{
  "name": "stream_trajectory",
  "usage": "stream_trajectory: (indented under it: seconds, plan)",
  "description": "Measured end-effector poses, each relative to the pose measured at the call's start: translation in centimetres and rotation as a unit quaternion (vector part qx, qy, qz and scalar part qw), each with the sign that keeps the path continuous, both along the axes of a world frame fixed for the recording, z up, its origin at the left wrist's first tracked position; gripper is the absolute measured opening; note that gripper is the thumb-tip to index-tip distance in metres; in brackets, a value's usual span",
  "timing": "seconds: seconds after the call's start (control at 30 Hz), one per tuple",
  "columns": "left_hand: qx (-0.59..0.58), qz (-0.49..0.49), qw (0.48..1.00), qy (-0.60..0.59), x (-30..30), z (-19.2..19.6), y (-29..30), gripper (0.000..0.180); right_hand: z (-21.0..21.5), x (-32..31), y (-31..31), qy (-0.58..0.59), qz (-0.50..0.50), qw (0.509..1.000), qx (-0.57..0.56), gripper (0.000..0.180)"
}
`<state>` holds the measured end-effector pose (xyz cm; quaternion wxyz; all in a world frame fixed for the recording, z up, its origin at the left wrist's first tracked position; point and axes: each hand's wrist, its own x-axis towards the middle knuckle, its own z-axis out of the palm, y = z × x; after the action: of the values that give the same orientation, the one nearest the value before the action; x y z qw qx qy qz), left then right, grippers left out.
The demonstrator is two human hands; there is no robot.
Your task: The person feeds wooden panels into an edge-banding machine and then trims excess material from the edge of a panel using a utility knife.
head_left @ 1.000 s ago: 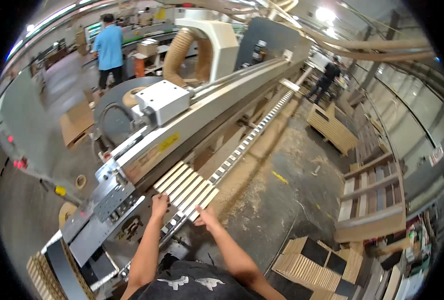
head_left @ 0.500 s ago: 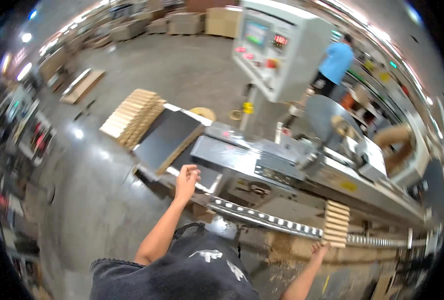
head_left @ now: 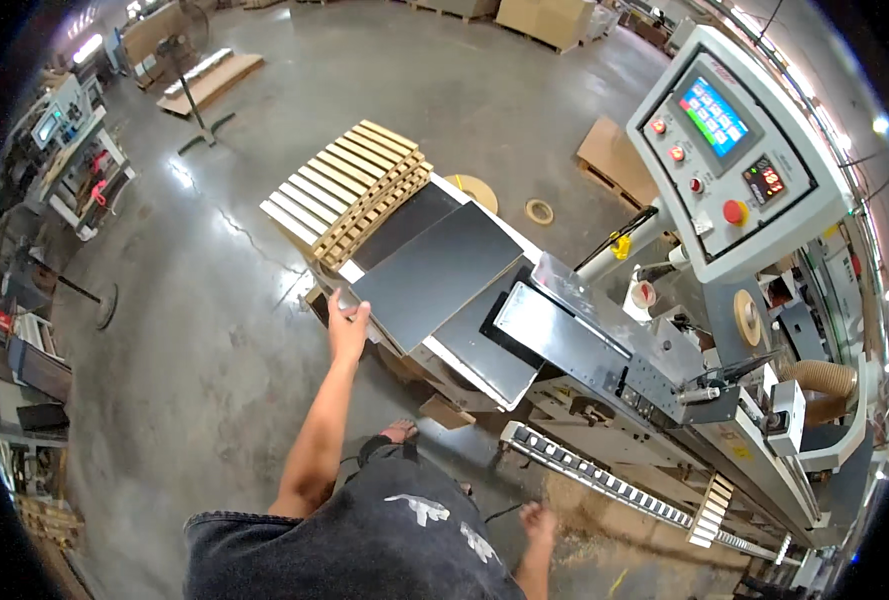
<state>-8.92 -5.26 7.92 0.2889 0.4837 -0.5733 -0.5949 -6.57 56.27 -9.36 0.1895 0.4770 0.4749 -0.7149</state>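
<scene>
My left hand (head_left: 347,328) rests on the near corner of a dark board (head_left: 434,272), a flat, matte, charcoal rectangle with clean straight edges, lying tilted across the feed desk (head_left: 469,370) at the centre of my view. The fingers curl over the board's edge at about 7 o'clock from its middle, the grip closed on that corner. A second dark board (head_left: 401,224) lies beneath it, showing toward 11 o'clock.

At 10 o'clock from the board, touching its far end, sits a stack of pale wood slats (head_left: 349,190), laid in crossed layers.

My right hand (head_left: 537,522) hangs low at 5 o'clock, well apart from the board, over the floor (head_left: 204,340); it touches nothing, and I cannot tell whether its grip is apart or together.

At 3 o'clock from the board a grey metal plate (head_left: 569,330) leads into the machine (head_left: 724,440). Above it, at 2 o'clock, stands a control panel (head_left: 739,150) with a bright screen, red buttons and a red knob. A roller track (head_left: 604,480) runs along the machine's near side toward 4 o'clock, with a few light slats (head_left: 709,510) standing on it. Two tape rolls (head_left: 538,211) lie on the floor at 1 o'clock.
</scene>
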Motion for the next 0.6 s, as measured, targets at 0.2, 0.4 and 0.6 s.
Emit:
stream_trajectory:
  seconds: [0.2, 0.4, 0.6]
  plan:
    - [-0.018, -0.064, 0.998, -0.010, -1.5, -2.1, -2.3, 0.057, 5.7, 1.3, -21.0, 0.146, 0.461, 0.862, 0.152, 0.021]
    - [0.047, -0.070, 0.993, 0.087, 0.5, -0.1, -1.5, 0.057, 14.6, -3.4, -34.1, 0.252, 0.527, 0.809, 0.065, 0.039]
    - [0.201, -0.110, 0.963, 0.140, 3.4, 3.6, 0.1, 0.054, 21.1, -4.3, -42.5, 0.414, 0.431, 0.791, 0.131, 0.087]
